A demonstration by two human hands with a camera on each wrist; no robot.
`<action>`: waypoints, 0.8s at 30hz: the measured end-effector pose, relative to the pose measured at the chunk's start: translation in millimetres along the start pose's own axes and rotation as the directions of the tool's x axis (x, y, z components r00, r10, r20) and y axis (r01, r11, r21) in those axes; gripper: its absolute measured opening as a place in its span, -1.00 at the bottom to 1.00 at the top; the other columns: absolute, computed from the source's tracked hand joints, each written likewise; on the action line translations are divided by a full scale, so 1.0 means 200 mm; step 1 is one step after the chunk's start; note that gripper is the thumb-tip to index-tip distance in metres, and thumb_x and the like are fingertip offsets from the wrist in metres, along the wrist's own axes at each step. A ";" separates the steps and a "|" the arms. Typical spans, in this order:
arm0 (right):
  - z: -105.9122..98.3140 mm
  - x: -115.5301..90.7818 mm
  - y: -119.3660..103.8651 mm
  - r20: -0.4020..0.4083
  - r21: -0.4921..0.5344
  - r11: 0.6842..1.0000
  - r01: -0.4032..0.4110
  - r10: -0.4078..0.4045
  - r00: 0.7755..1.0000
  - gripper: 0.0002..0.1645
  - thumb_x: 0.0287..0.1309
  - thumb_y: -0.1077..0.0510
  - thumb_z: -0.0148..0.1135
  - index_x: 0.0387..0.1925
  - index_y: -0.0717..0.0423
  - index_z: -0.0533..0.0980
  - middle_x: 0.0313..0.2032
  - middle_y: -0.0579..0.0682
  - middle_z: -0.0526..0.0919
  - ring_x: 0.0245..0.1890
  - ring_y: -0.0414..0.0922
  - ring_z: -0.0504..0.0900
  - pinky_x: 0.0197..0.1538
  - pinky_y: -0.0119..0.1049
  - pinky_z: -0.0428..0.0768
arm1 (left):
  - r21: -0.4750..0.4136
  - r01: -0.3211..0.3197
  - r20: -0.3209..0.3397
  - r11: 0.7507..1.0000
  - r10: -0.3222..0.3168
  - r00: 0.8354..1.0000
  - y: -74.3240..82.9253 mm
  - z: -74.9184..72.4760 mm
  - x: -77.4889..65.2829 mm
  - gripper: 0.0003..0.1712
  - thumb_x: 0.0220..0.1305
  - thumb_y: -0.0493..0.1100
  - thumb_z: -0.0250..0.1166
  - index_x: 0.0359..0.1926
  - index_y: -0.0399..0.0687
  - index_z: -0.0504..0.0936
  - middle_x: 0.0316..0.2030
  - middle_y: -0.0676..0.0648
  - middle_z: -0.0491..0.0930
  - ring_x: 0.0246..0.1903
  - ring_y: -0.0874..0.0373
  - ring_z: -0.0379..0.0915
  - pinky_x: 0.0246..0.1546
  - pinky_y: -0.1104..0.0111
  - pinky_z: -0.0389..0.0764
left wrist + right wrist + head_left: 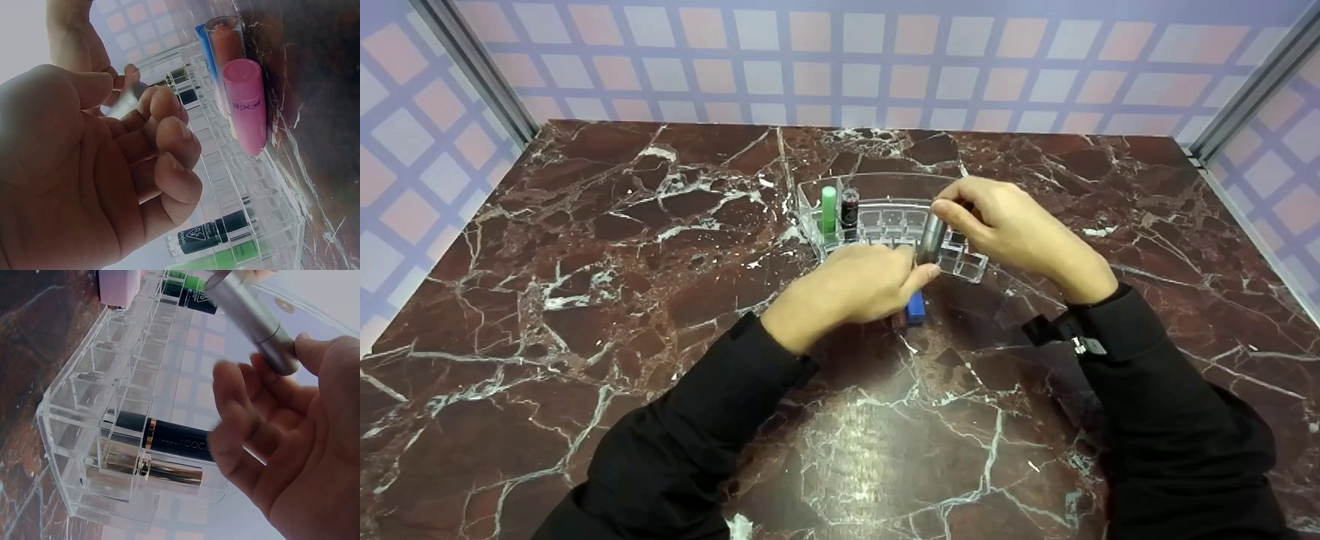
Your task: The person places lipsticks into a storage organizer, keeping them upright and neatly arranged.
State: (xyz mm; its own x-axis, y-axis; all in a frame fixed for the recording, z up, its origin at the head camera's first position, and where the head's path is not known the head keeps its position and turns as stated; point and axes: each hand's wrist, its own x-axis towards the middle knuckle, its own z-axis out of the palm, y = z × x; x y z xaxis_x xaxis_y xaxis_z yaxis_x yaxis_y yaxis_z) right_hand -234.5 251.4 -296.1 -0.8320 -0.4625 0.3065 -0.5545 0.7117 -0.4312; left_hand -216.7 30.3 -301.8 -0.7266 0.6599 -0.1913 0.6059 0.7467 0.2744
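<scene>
A silver lipstick tube (932, 238) stands tilted in front of the clear organizer (975, 268). My right hand (1012, 221) pinches its upper end between thumb and fingers; the right wrist view shows the tube (253, 320) whole, its cap seam visible. At the lower end, my left hand (862, 281) holds the tube between thumb and index finger, the contact partly hidden. Its other fingers curl loosely in the left wrist view. Close by that hand are a pink tube (244, 107), a brownish-orange tube (225, 42) and a blue one (915, 308).
In the organizer's left end stand a green tube (828, 210) and a black tube (850, 214). Its right end holds a black lipstick (180, 439) and a gold one (169, 473). Beneath is a dark red marbled table (660, 322), backed by a checkered panel (810, 67).
</scene>
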 end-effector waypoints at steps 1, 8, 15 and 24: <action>0.00 0.00 0.00 -0.022 -0.013 1.000 0.005 -0.005 1.000 -0.61 0.58 -0.06 0.07 -0.03 0.18 0.61 -0.28 0.01 0.60 -0.38 -0.12 0.50 -0.20 -0.17 0.48 | -0.001 0.012 0.008 1.000 -0.012 1.000 0.00 0.00 0.00 -0.36 0.65 0.28 -0.27 0.07 -0.09 0.53 -0.30 -0.04 0.60 -0.29 0.01 0.62 -0.20 0.16 0.65; 0.00 0.00 0.01 -0.169 -0.068 0.998 0.012 -0.023 0.985 -0.61 0.49 -0.05 0.20 -0.04 0.23 0.61 -0.21 0.05 0.53 -0.31 -0.08 0.45 -0.20 -0.21 0.44 | 0.020 0.092 0.025 0.996 -0.093 0.995 -0.06 -0.02 -0.01 -0.37 0.67 0.25 -0.29 -0.07 -0.06 0.56 -0.35 -0.03 0.56 -0.38 0.08 0.55 -0.30 0.24 0.63; 0.00 0.00 0.03 -0.233 -0.093 0.996 -0.016 -0.006 0.973 -0.59 0.46 -0.04 0.25 0.00 0.26 0.62 -0.19 0.12 0.53 -0.25 -0.04 0.44 -0.13 -0.17 0.40 | 0.062 0.215 0.011 0.975 -0.216 0.976 -0.13 -0.04 -0.01 -0.35 0.67 0.23 -0.30 -0.53 0.06 0.36 -0.56 0.05 0.29 -0.63 0.21 0.22 -0.57 0.37 0.39; 0.00 0.01 0.06 -0.268 -0.125 0.992 -0.020 -0.014 0.963 -0.56 0.40 -0.04 0.30 0.02 0.27 0.64 -0.08 0.20 0.50 -0.06 0.10 0.34 0.03 -0.02 0.30 | 0.152 0.360 0.024 0.920 -0.368 0.930 -0.22 -0.06 -0.01 -0.39 0.68 0.17 -0.22 -0.24 -0.09 0.60 -0.16 -0.15 0.62 -0.25 0.03 0.55 -0.18 0.15 0.63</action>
State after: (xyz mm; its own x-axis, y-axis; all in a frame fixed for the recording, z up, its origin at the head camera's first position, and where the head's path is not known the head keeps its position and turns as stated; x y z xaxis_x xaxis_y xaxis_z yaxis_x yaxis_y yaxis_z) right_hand -241.6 258.7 -300.7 -0.7885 -0.3138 0.5289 -0.5309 0.7815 -0.3278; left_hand -246.7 -4.5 -301.8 -0.8906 0.3409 -0.3010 0.3452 0.9377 0.0405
